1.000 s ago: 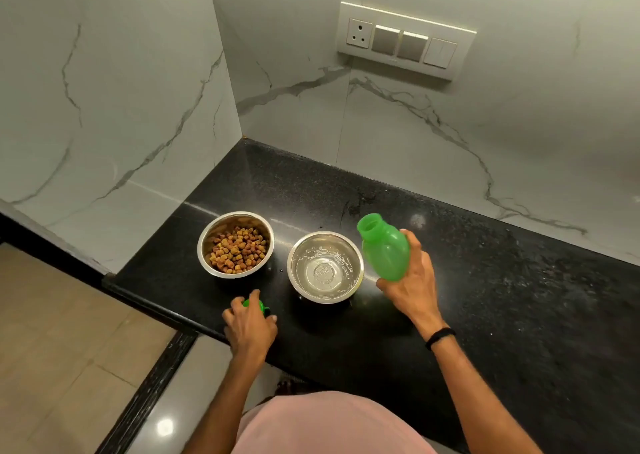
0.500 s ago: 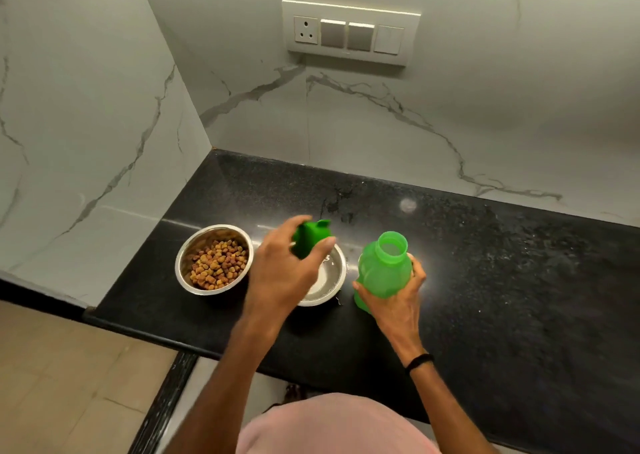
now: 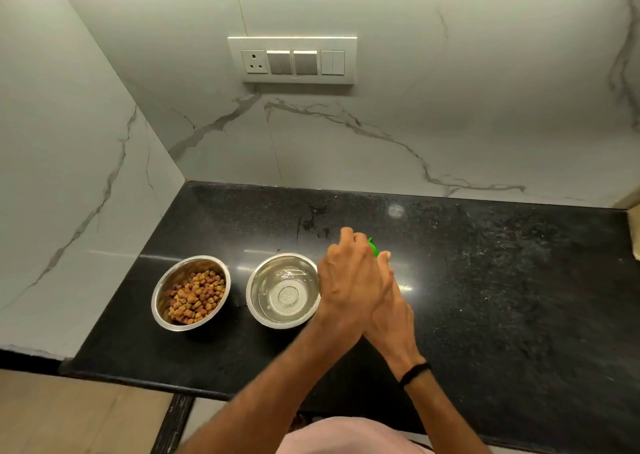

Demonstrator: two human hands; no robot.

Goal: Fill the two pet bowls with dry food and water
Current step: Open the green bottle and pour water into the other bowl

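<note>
Two steel bowls stand side by side on the black counter (image 3: pixel 502 297). The left bowl (image 3: pixel 162 301) holds brown dry kibble (image 3: pixel 197 296). The right bowl (image 3: pixel 255 282) has clear water in its bottom. Just right of it my left hand (image 3: pixel 349 277) reaches across and grips the green cap (image 3: pixel 373 247), of which only a sliver shows. My right hand (image 3: pixel 393 310) lies under the left one, fingers curled round the green bottle, which both hands hide.
Marble walls close the counter at the back and left, meeting in a corner behind the bowls. A switch panel (image 3: pixel 292 59) sits on the back wall. The counter's front edge (image 3: pixel 138 382) runs near the bowls, with floor below.
My left hand picked the green cap up from the counter's front and carried it right, over the bottle's mouth. The bottle went from tilted to upright and is now covered by both hands.
</note>
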